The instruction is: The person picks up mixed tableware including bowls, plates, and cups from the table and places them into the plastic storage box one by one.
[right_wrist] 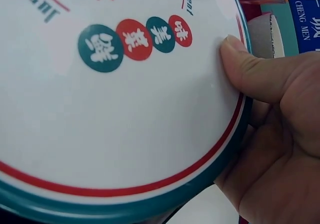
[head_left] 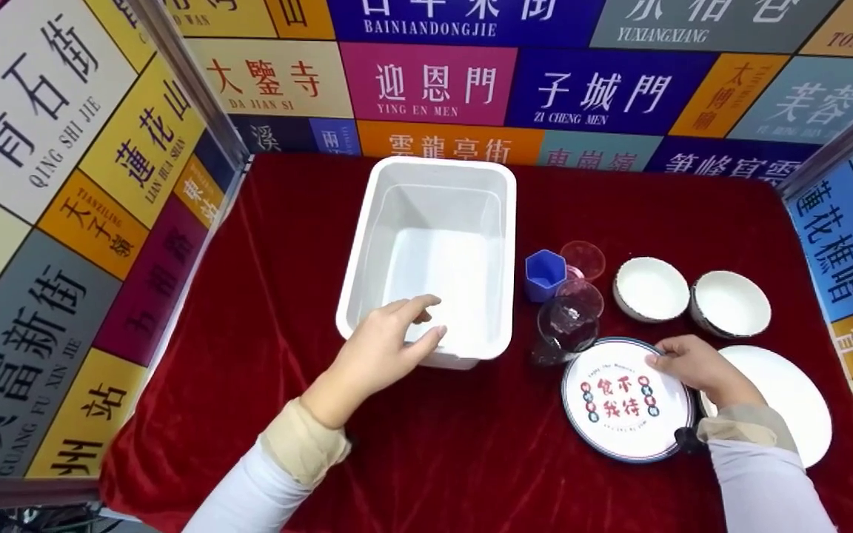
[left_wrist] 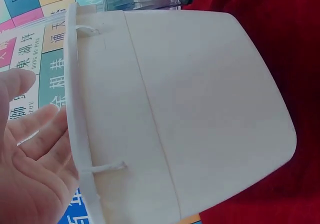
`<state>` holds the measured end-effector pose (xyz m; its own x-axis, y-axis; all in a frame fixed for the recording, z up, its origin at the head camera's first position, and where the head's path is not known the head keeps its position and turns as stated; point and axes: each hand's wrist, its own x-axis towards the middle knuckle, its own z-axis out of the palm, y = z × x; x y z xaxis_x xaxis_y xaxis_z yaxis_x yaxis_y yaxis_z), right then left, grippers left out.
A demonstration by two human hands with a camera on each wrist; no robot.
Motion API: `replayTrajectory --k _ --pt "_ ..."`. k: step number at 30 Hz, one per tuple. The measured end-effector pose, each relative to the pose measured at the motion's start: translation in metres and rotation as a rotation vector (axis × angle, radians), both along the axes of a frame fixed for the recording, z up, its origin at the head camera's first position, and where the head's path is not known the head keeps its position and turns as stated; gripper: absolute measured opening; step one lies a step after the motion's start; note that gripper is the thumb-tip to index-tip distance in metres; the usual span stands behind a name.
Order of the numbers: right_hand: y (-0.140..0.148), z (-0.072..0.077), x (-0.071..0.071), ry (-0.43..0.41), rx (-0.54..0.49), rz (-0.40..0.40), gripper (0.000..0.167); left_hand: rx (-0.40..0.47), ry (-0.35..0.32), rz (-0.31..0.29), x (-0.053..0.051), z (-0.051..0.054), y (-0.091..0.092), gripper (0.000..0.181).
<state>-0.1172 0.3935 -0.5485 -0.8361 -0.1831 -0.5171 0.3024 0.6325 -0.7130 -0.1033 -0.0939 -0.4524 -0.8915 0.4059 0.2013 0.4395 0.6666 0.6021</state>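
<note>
A round white plate (head_left: 619, 437) with a blue-green rim and red lettering is held by my right hand (head_left: 704, 370), thumb on top and fingers beneath its edge. In the right wrist view the thumb (right_wrist: 240, 59) presses on the plate (right_wrist: 125, 134). My left hand (head_left: 389, 344) hovers over the near rim of a white plastic basin (head_left: 434, 244), fingers loosely bent with nothing in them. The left wrist view shows the basin's outer wall (left_wrist: 200, 99) beside the left hand (left_wrist: 40, 169). Part of a plain white plate (head_left: 797, 400) lies behind the right hand and sleeve.
Right of the basin stand a blue hexagonal cup (head_left: 545, 274), a pink transparent cup (head_left: 583, 259) and a clear glass (head_left: 567, 326). Two white bowls, a left one (head_left: 650, 289) and a right one (head_left: 731, 303), sit further right. Lettered panels (head_left: 426, 81) wall the red cloth (head_left: 456, 444).
</note>
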Motion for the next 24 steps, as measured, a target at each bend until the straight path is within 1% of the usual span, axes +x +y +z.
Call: replayTrajectory --k 6,11,15,18,21,24 --pt "-0.002 0.007 0.001 -0.014 0.021 -0.004 0.031 0.046 -0.098 0.025 -0.006 0.003 0.004 0.043" --pt "-0.002 0.014 0.003 -0.004 0.016 0.002 0.033 0.12 -0.183 0.03 -0.011 0.007 0.01 0.042" --pt "-0.002 0.02 0.003 0.007 0.014 0.001 0.033 0.148 -0.213 0.049 -0.014 0.007 0.016 0.043" --pt "-0.003 0.024 0.004 0.008 0.012 0.004 0.034 0.177 -0.235 0.048 -0.014 0.006 0.019 0.043" --pt "-0.003 0.029 0.004 0.009 0.007 0.009 0.034 0.234 -0.246 0.046 -0.015 0.007 0.021 0.042" --pt "-0.003 0.032 0.005 0.012 0.003 0.014 0.035 0.29 -0.271 0.055 -0.017 0.008 0.023 0.041"
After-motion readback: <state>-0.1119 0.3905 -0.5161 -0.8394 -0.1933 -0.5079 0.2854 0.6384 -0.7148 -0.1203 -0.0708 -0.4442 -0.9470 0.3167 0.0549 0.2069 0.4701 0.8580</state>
